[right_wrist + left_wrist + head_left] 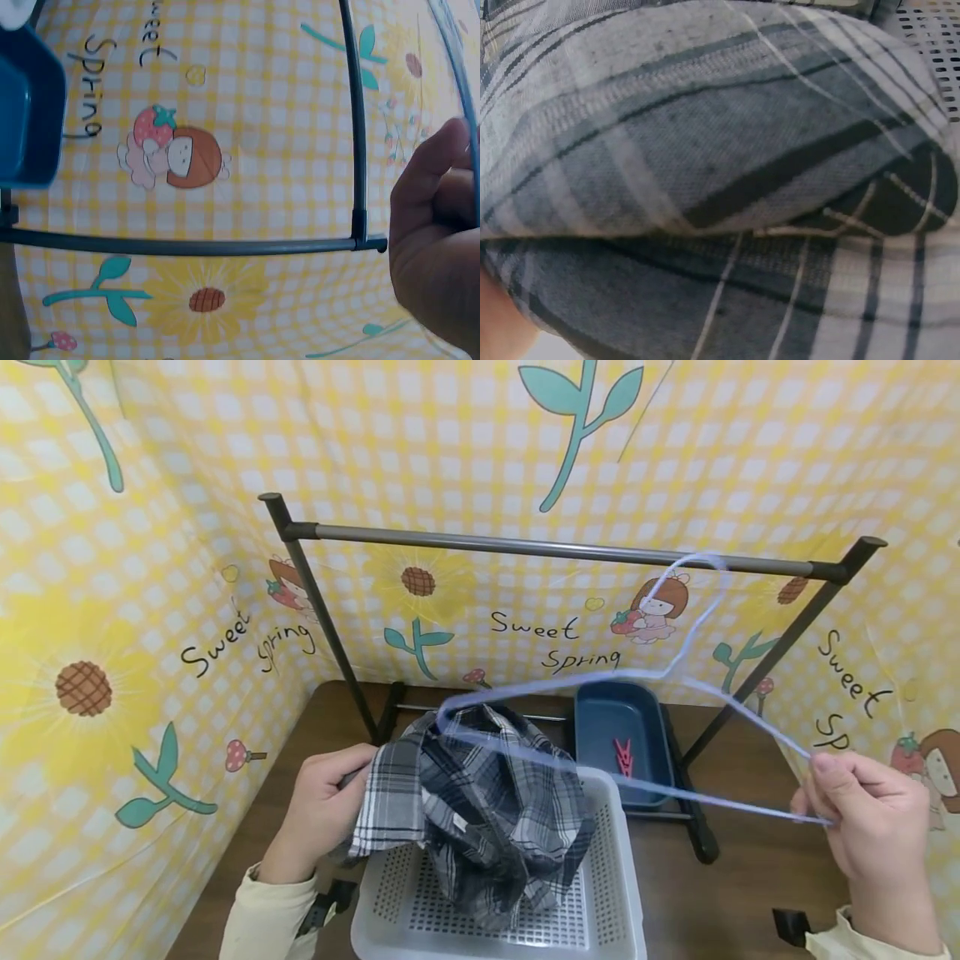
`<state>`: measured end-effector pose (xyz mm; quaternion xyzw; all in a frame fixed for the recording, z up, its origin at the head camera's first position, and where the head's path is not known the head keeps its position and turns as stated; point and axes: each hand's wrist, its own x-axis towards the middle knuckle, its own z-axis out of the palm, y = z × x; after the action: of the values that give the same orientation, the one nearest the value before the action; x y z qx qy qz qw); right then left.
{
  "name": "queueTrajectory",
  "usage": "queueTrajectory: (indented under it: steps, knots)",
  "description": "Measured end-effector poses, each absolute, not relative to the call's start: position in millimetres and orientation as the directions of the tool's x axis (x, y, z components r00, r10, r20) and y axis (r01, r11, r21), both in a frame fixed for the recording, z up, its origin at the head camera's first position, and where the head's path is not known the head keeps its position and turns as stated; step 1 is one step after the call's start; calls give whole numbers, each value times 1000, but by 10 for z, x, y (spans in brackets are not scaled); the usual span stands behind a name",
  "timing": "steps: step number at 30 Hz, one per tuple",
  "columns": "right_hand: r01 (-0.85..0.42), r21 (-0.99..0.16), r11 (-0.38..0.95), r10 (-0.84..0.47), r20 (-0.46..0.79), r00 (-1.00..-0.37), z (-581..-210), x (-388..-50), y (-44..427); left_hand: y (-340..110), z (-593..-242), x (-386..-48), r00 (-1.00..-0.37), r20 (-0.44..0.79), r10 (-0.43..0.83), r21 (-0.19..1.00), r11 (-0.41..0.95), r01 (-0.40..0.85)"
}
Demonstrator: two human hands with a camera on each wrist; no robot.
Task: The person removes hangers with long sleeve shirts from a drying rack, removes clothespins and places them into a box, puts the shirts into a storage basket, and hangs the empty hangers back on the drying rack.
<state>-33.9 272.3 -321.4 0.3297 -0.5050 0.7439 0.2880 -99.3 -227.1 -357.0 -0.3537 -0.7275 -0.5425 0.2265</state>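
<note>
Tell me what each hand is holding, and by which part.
Right hand: the hanger, by its right end. Left hand: the plaid garment, by its left edge in the head view.

garment: matt woven cloth, slightly coarse — threads visible | hanger: smooth, plastic-looking, faint sheen | basket: smooth perforated plastic | tray: smooth plastic, soft gloss | clip: plastic-looking | rack: smooth, metal-looking | tabletop: wood-grained, low sheen | backdrop: creased sheet — cloth or plastic, cannot tell
</note>
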Motion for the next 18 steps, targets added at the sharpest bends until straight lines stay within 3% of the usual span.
queueTrajectory:
  steps: [4,8,12,18]
  knots:
    - [-725,-676,-133,399,633,-663,-3154,-365,2789,-2292,-3613,-992,-652,708,271,637,154,755]
    - [-561,-827,-34,629,419,-655,-3097,-443,2736,-2319,-3630,-956,-666,686,294,654,153,741]
    - [-424,-905,-32,648,304,-698,-3083,-506,2655,-2321,-3631,-932,-671,677,302,667,134,733]
    - [-357,-933,-34,626,259,-735,-3126,-491,2622,-2307,-3608,-919,-670,670,319,678,103,727]
